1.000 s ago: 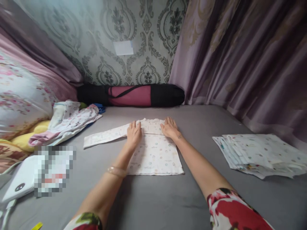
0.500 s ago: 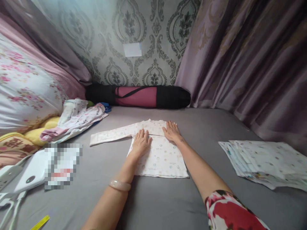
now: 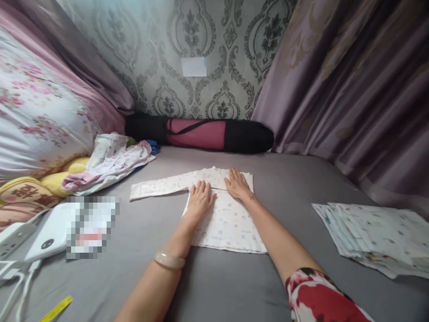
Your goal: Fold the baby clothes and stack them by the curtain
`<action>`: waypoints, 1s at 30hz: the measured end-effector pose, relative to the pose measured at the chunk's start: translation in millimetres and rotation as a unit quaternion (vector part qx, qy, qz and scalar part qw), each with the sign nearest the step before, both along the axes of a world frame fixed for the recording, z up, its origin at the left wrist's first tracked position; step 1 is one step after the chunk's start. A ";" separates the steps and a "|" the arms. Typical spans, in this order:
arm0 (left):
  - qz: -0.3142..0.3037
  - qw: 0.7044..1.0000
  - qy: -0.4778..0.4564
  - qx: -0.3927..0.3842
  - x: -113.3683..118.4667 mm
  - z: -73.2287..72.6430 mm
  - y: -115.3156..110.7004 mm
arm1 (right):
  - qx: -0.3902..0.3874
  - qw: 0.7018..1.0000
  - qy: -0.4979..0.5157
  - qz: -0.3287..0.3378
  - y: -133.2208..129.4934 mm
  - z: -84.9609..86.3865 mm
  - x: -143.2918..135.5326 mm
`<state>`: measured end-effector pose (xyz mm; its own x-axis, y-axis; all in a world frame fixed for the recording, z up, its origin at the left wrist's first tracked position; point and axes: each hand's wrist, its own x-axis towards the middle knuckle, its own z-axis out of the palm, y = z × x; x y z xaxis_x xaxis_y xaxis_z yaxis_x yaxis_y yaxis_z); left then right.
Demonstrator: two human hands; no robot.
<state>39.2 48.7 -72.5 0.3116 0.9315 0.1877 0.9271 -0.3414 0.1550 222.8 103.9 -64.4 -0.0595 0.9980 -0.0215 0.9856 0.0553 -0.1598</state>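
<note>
A small white printed shirt [image 3: 231, 223] lies flat on the grey bed sheet [image 3: 214, 286]. One long sleeve stretches out to the left, while the other is folded across the upper body of the shirt. My left hand [image 3: 201, 200] rests palm down on the left side of the shirt, fingers extended, with a pale bangle [image 3: 169, 260] on that wrist. Flat on the upper right part lies my right hand [image 3: 238, 184], its fingers stretched out over the folded sleeve. Neither hand grips the cloth. My forearms hide parts of the shirt's sides.
Folded printed clothes [image 3: 378, 232] are stacked at right. Rumpled clothes [image 3: 117, 161] lie at left beside a floral pillow [image 3: 40, 107]. Nearer are a white power bank [image 3: 55, 232], a power strip [image 3: 15, 237] and cables. A black and pink long bag [image 3: 197, 134] lies along the wall.
The view has shifted slightly, so most things sit a little further right. My right hand has slid slightly left on the shirt, showing more of its right edge. My left hand stays in place.
</note>
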 end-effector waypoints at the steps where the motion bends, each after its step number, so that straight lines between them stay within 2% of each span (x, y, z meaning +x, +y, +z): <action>1: -0.001 1.000 0.000 0.000 -0.1 0.4 -0.1 | -0.002 1.000 0.000 0.000 1.4 -0.6 1.3; 5: -0.004 1.000 -0.008 0.002 -0.7 2.1 0.3 | -0.019 1.000 0.003 -0.002 7.3 -1.7 1.6; 11: -0.008 0.998 -0.032 0.045 -1.7 1.9 2.5 | 0.039 0.999 0.012 -0.012 11.3 -1.4 -19.7; 14: -0.015 0.999 -0.032 0.042 -3.3 -1.1 3.1 | 0.020 1.000 0.008 -0.020 13.7 -2.6 -24.7; 20: -0.022 0.998 -0.041 0.037 -4.2 -4.3 2.8 | -0.004 1.000 0.005 -0.022 24.6 -9.8 -17.2; 22: -0.018 0.998 -0.047 0.043 -3.6 -4.7 3.8 | 0.007 1.000 0.011 -0.020 28.2 -12.2 -20.9; 26: -0.001 0.997 -0.054 0.062 -4.4 -12.0 9.4 | 0.063 0.996 0.032 0.049 35.7 -18.8 -45.7; 28: 0.013 0.996 -0.052 0.073 -6.6 -18.2 12.6 | 0.060 0.994 0.045 0.081 39.7 -23.1 -60.6; 30: 0.025 0.995 -0.050 0.082 -9.2 -22.8 14.2 | 0.044 0.994 0.058 0.079 43.1 -26.8 -71.8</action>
<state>30.0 62.9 -95.3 0.2375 0.8999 0.3657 0.9267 -0.3228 0.1927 151.1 147.0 -91.3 -0.2121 0.9739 0.0811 0.9386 0.2261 -0.2605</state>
